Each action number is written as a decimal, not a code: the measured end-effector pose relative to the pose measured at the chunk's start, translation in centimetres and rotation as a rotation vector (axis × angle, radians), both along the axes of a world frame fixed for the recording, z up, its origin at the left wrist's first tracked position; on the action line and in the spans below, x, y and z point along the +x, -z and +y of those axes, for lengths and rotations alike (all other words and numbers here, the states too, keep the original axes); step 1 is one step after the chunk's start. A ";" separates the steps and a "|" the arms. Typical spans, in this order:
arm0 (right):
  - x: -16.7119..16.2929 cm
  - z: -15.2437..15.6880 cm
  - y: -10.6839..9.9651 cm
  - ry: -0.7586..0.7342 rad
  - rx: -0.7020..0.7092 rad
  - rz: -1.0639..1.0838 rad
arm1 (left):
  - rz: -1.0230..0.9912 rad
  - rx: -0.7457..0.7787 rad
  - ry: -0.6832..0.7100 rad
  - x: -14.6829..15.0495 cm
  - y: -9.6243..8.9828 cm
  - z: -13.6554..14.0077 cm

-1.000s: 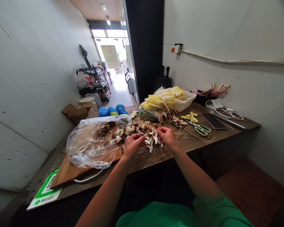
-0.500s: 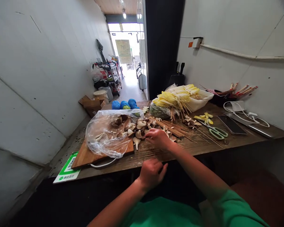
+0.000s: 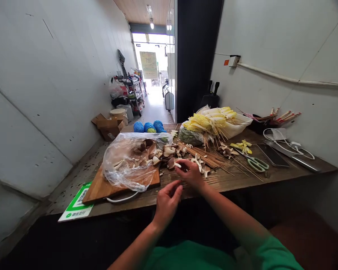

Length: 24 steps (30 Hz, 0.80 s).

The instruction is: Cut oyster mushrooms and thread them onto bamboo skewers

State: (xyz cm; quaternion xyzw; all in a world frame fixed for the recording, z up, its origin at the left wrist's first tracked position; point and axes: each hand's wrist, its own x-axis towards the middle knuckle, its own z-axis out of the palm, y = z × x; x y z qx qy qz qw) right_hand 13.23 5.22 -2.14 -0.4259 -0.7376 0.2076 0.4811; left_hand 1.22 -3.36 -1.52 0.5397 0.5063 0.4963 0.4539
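My right hand point(image 3: 192, 173) is closed at the fingertips on an oyster mushroom point(image 3: 171, 163), its brown cap pointing left and its pale stem by my thumb. Close in front, my left hand point(image 3: 168, 199) has its thumb and fingers pressed together near the table edge; what they hold, if anything, is too small to make out. More oyster mushrooms point(image 3: 169, 150) lie heaped just beyond my hands. To their right, bare bamboo skewers point(image 3: 208, 156) are spread in a loose bundle, with torn mushroom pieces point(image 3: 196, 161) on the near side.
A clear plastic bag point(image 3: 126, 165) of mushrooms covers much of a wooden cutting board point(image 3: 94, 189) at left. Skewered yellow cabbage leaves point(image 3: 214, 118) fill a white basket point(image 3: 243, 123) behind. Scissors point(image 3: 257, 164), a phone point(image 3: 273, 155) and a white cable point(image 3: 278, 139) lie right.
My right hand has drawn back from the pile with a mushroom. My left hand has risen toward it, fingers now pinched. The mushroom near the board's corner has gone from its spot.
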 end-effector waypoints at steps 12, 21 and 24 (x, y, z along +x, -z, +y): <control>3.3 -2.7 -0.9 -0.017 0.023 0.235 | -0.781 -0.416 -0.004 3.2 -2.1 4.7; 24.6 -0.8 -2.2 0.855 -0.405 -0.664 | -0.371 -0.180 -0.051 2.0 -1.2 5.8; 28.9 0.0 -1.8 0.848 -0.548 -0.773 | -0.084 -0.071 -0.032 1.3 -0.7 4.9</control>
